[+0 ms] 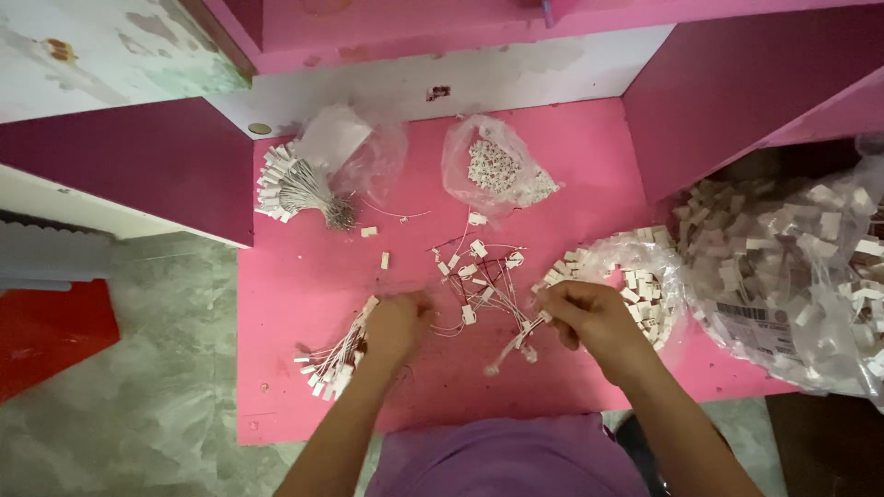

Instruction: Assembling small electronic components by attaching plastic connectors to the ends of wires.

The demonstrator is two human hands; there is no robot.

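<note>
Inspection runs left to right, with places given from the flat pink counter [304, 276].

At the counter's near left edge lies a fanned bundle of small white tags on thin strings [330, 364]. Its strings converge under the left hand [398, 324], apparently so the bundle stays gathered. The left hand's grip is closed on those gathered strings, knuckles up, forearm rising from the near edge and angled slightly inward.

At the counter's far left sits a larger tied sheaf of white tags on wires [293, 191], partly inside a clear plastic bag [368, 152].

On the counter's middle lies a loose tangle of white tags with red and white strings [479, 276], between the two hands and within reach of both. Beyond it, toward the back, rests a small clear bag of white pieces [497, 170].

The right hand [589, 313] hovers over the counter's near right part. Its grip is pinched shut on a strung white tag [517, 345] that dangles toward the near edge, wrist bent inward.

Just right of that hand, an open clear bag of small white blocks [645, 276] stands close by for ready access. A much larger bag of white blocks [801, 267] overhangs the counter's right edge.
</note>
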